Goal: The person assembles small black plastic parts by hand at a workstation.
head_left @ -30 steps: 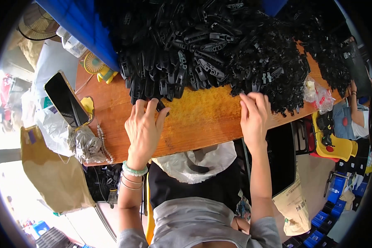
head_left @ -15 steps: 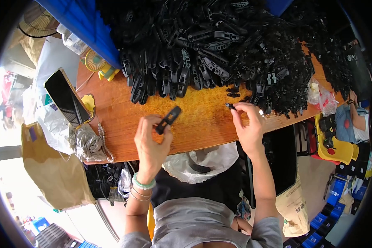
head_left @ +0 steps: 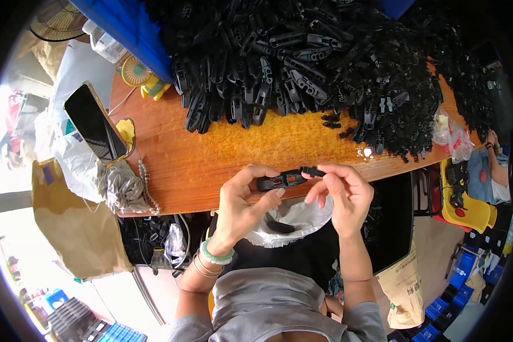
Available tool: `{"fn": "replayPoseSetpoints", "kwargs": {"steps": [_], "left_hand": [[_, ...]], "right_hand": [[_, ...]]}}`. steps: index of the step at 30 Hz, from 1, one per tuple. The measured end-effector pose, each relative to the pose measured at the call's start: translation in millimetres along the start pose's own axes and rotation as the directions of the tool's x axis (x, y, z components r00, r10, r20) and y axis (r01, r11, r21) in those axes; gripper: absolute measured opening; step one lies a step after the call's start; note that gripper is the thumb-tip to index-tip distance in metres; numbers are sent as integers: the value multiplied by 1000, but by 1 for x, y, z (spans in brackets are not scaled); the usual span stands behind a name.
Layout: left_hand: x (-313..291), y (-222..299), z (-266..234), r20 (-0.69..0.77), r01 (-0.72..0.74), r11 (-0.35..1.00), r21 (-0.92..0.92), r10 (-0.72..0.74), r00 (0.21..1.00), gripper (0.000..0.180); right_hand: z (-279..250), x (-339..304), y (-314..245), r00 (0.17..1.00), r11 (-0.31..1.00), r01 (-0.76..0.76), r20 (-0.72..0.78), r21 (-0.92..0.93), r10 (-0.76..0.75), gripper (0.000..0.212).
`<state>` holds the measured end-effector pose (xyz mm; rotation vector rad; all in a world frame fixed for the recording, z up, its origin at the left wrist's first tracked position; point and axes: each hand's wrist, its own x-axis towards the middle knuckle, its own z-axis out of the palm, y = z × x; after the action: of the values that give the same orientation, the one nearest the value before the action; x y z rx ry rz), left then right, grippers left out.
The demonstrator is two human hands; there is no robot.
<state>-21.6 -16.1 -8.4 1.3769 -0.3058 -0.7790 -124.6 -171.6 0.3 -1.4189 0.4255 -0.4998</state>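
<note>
My left hand [head_left: 240,205] pinches a long black plastic part [head_left: 280,180] with slots through it, over the table's near edge. Between the fingertips of my right hand [head_left: 350,199] is a small black plastic piece [head_left: 312,171], which meets the right end of the long part; whether they are joined cannot be made out. Beyond my hands, a heap of similar long black parts [head_left: 256,85] covers the back of the wooden table [head_left: 182,182]. Small black pieces [head_left: 376,102] are piled to its right. Below the table edge hangs a white bag [head_left: 309,225] with a dark part inside.
At the left lie a phone [head_left: 96,125], crumpled plastic [head_left: 122,191], a bead string [head_left: 146,188] and a small toy fan [head_left: 138,73]. A blue bin [head_left: 125,34] stands behind them. At the right are a clear bag [head_left: 456,139], a yellow chair [head_left: 467,211] and another person's arm [head_left: 497,165].
Both hands have come together in front of me. The long part has moved right and turned nearly level, and the small piece has moved down to its end.
</note>
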Motion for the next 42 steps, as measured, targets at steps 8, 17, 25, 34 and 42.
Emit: {"fn": "replayPoseSetpoints", "kwargs": {"steps": [8, 17, 25, 34, 42], "left_hand": [[-8, 12, 2, 95, 22, 998, 54, -27, 995, 27], [-9, 9, 6, 29, 26, 992, -121, -23, 999, 23], [-2, 19, 5, 150, -91, 980, 178, 65, 987, 25], [96, 21, -34, -45, -88, 162, 983, 674, 738, 33], [53, 14, -33, -208, -106, 402, 909, 660, 722, 25]], "right_hand": [[17, 1, 12, 948, 925, 318, 61, -208, -312, 5], [15, -6, 9, 971, 911, 236, 110, -338, -211, 13], [-6, -18, 12, 981, 969, -136, 108, -206, 161, 27], [-32, 40, 13, 874, 521, 351, 73, -778, -480, 10], [-35, 82, 35, 780, 200, 422, 242, -884, -577, 12]]}}
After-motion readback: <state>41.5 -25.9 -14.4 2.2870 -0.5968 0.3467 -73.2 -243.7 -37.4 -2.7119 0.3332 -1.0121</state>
